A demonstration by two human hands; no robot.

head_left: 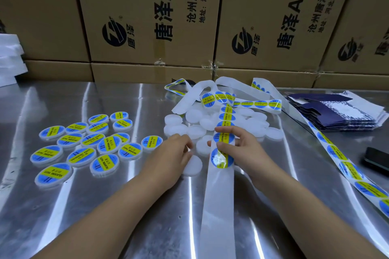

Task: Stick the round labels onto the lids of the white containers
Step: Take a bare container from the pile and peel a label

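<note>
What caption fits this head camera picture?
Labelling time: left hand holds a white container; right hand grips the label strip.

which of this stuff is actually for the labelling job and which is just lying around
For the job: label strip at the right hand, white container at the left hand, unlabelled pile, labelled containers.
Lying about: phone, blue folded cartons, cardboard boxes, white foam.
</note>
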